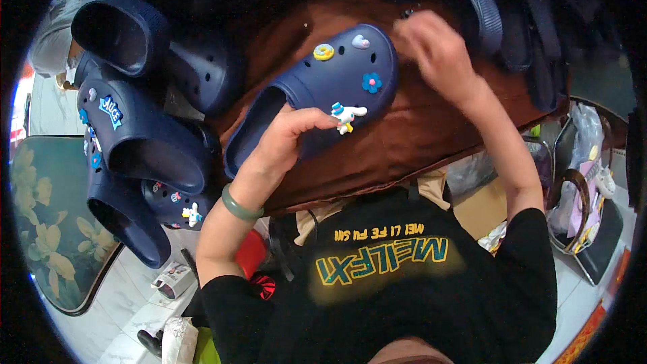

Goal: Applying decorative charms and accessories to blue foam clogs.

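A navy foam clog [290, 87] lies on the brown cloth, its toe pointing up and to the right. My left hand [286, 131] grips its near side, with the thumb pressed by a white character charm [345, 118] in a blue hat. A yellow ring charm [323, 52], a pale heart charm [360, 42] and a blue flower charm [371, 82] also sit on the upper. Beyond the toe, apart from the clog, is my right hand [435, 50]. Motion smears its bent fingers, so whatever may be in them cannot be made out. Small dark bits [409, 12] show near its fingertips.
Several decorated navy clogs [128, 128] are piled at the left, and more dark clogs [519, 20] line the far right. Brown cloth [296, 185] covers the work surface. A handled bag [573, 209] stands on the floor at right; a floral panel [57, 216] is at lower left.
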A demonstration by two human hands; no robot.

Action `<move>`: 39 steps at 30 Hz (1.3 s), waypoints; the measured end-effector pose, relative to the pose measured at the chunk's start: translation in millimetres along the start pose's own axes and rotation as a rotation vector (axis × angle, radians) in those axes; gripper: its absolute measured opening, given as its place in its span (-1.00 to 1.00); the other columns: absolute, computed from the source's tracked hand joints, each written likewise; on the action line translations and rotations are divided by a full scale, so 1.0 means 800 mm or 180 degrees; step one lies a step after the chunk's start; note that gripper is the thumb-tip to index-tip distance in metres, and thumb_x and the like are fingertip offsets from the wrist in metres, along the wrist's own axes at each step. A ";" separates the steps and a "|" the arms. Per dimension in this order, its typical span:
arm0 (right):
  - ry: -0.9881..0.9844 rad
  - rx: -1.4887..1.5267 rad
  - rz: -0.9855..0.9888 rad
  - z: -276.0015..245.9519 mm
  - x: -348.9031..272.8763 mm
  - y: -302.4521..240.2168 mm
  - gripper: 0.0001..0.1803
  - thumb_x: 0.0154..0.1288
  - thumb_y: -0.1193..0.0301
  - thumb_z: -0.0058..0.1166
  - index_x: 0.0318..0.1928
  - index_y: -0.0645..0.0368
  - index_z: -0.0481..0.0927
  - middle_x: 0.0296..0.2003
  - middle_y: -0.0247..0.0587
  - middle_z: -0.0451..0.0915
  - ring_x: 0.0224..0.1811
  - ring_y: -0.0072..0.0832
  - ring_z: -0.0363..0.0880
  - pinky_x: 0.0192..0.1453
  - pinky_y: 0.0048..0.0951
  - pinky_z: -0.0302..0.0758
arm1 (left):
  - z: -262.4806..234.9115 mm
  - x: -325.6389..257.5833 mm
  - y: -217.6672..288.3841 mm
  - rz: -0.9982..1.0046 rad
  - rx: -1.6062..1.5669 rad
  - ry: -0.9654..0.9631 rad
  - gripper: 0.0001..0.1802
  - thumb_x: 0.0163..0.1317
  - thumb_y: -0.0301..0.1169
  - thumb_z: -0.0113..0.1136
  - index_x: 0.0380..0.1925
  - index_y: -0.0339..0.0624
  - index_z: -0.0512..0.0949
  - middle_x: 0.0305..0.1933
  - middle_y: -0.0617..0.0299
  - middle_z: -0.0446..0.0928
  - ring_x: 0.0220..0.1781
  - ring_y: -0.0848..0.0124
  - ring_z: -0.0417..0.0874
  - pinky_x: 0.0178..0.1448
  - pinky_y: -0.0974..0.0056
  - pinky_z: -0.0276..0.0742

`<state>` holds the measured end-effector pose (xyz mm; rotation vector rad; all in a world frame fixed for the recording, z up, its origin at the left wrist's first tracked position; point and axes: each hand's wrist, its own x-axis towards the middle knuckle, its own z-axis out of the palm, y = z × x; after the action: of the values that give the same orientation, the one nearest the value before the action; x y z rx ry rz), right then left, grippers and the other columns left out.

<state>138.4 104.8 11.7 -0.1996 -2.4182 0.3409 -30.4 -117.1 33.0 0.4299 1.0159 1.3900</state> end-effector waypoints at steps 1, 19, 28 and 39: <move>0.0137 -0.0267 0.0332 0.005 0.003 0.017 -0.82 0.26 0.47 0.09 -0.13 0.18 0.56 -0.28 -0.13 0.53 -0.23 -0.09 0.56 -0.19 -0.23 0.55 | -0.004 0.000 0.000 -0.0095 0.0075 -0.0010 -0.45 -0.08 -0.63 0.14 0.04 -0.28 0.47 -0.02 0.18 0.58 0.03 0.36 0.59 0.22 0.27 0.43; 0.0064 0.0192 0.1450 0.025 -0.021 0.061 -0.74 0.15 0.37 0.27 -0.15 0.15 0.59 -0.25 -0.24 0.59 -0.35 -0.38 0.61 -0.22 -0.43 0.55 | 0.008 -0.001 0.006 -0.0118 0.0225 0.0321 -0.41 -0.18 -0.66 0.13 0.02 -0.32 0.47 -0.02 0.12 0.59 0.04 0.28 0.61 0.23 0.24 0.43; 0.0636 0.0909 -0.0283 0.021 -0.010 -0.024 -0.77 -0.06 0.62 0.29 -0.31 0.15 0.63 -0.28 -0.25 0.65 -0.27 -0.32 0.62 -0.22 -0.43 0.59 | 0.011 -0.001 0.011 -0.0191 0.0318 0.0306 -0.40 -0.18 -0.65 0.14 0.03 -0.30 0.46 -0.02 0.13 0.58 0.04 0.32 0.59 0.22 0.26 0.43; -0.0507 -0.1640 -0.1006 -0.002 -0.035 -0.078 -0.56 0.13 0.42 0.00 0.01 0.43 0.52 0.03 0.05 0.54 0.09 -0.29 0.47 0.22 -0.27 0.37 | 0.010 -0.001 0.006 -0.0169 0.0245 0.0213 -0.38 -0.16 -0.62 0.11 0.07 -0.28 0.43 0.02 0.19 0.54 0.06 0.37 0.56 0.21 0.30 0.41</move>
<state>157.5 39.2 14.5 -0.0115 -2.6001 -0.4286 -27.1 -114.4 40.9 0.4125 1.1304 1.3285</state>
